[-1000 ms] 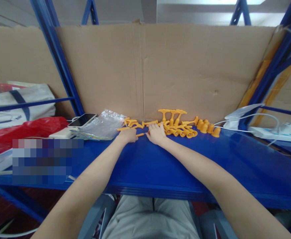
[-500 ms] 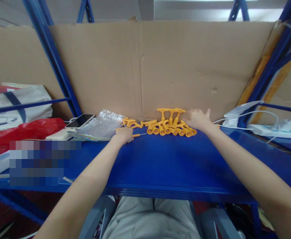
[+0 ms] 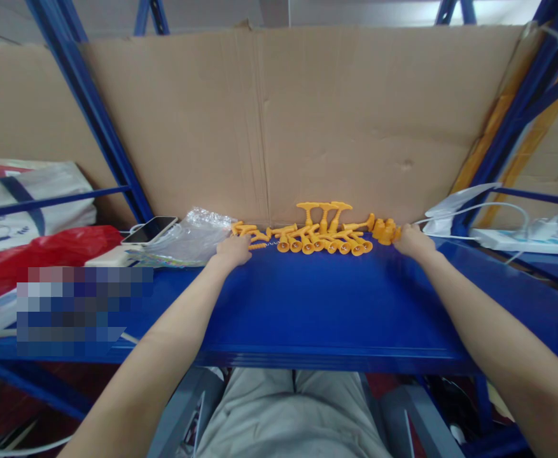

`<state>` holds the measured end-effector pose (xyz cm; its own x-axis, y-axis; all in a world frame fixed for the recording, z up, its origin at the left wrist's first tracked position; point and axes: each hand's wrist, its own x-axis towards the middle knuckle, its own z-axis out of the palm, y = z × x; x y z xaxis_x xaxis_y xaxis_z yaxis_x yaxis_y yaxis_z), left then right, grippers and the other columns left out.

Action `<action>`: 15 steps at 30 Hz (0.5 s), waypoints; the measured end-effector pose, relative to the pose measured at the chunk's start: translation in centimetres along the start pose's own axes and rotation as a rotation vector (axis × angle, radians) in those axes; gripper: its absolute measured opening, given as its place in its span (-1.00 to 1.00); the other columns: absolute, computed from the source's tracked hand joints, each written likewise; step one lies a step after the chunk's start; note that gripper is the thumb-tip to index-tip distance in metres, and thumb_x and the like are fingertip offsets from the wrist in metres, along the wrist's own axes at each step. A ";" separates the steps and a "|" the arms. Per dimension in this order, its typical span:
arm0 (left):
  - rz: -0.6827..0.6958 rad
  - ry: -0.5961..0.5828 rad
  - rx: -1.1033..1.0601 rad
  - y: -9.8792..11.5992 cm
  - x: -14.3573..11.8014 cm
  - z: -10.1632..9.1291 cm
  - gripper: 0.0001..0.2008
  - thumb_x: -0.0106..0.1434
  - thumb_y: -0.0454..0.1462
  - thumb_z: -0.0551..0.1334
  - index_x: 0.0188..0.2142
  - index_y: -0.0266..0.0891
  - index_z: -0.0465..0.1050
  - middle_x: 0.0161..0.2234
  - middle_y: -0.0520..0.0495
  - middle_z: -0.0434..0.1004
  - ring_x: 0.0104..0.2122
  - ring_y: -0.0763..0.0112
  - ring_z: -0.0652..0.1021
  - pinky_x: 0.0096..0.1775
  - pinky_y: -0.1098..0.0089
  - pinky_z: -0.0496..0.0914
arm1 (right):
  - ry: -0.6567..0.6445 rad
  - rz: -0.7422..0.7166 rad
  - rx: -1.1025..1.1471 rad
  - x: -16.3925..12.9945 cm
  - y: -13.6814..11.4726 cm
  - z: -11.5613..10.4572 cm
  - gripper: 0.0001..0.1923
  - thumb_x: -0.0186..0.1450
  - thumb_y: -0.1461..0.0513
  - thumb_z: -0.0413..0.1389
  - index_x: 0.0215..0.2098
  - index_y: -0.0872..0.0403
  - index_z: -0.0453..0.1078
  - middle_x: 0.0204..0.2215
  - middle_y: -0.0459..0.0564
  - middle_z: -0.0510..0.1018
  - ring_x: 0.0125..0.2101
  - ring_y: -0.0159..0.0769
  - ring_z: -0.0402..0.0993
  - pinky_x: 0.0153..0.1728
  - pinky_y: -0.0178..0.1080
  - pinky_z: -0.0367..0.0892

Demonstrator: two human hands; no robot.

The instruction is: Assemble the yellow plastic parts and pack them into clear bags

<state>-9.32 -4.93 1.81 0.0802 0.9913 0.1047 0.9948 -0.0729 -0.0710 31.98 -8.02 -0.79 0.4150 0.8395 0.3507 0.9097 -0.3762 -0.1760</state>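
My left hand (image 3: 233, 250) rests on the blue shelf at the left end of a row of yellow plastic parts, its fingers curled; what lies under them is hidden. By its fingertips are a ribbed yellow piece (image 3: 258, 246) and a thin metal spiral (image 3: 273, 243). Several yellow parts with round cupped ends (image 3: 319, 245) lie side by side in the middle, cups towards me. Behind them, yellow T-shaped handles (image 3: 324, 216) lean against the cardboard. My right hand (image 3: 415, 242) is closed at the right edge of a cluster of short yellow cap-like pieces (image 3: 384, 230).
A cardboard sheet (image 3: 345, 114) walls off the back. To the left are a clear plastic bag (image 3: 190, 238), a phone (image 3: 151, 230), a white box (image 3: 109, 258) and a red bag (image 3: 49, 250). White cables and a power strip (image 3: 522, 242) lie on the right.
My right hand has moved right and its spread fingers have closed. The cap-like pieces beside it now show. My left hand stays near the same parts; the view has shifted slightly.
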 end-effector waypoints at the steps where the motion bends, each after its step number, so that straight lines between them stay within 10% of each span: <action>1: 0.010 0.024 -0.004 0.0 0.0 0.0 -0.52 0.25 -0.32 0.17 0.19 -0.17 0.36 0.15 -0.30 0.47 0.10 0.00 0.52 0.02 0.18 0.44 | -0.019 0.054 -0.009 -0.3 -0.1 -0.3 -0.57 0.35 0.22 -0.03 0.11 0.27 0.35 0.06 0.47 0.43 0.04 0.11 0.48 -0.10 0.00 0.40; 15: -0.099 0.141 -0.081 -0.6 -0.1 -0.7 -0.60 0.33 -0.32 0.10 0.15 -0.18 0.36 0.06 -0.29 0.53 0.06 0.02 0.54 -0.01 0.22 0.44 | 0.053 0.130 -0.010 -0.8 -0.3 -1.3 -0.60 0.35 0.35 -0.06 0.09 0.27 0.42 0.10 0.42 0.43 0.10 0.04 0.42 -0.02 -0.11 0.24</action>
<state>-9.88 -5.10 2.49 -0.0164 0.9691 0.2460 0.9996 0.0102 0.0265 31.41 -9.07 0.23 0.5292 0.7617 0.3739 0.8483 -0.4841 -0.2143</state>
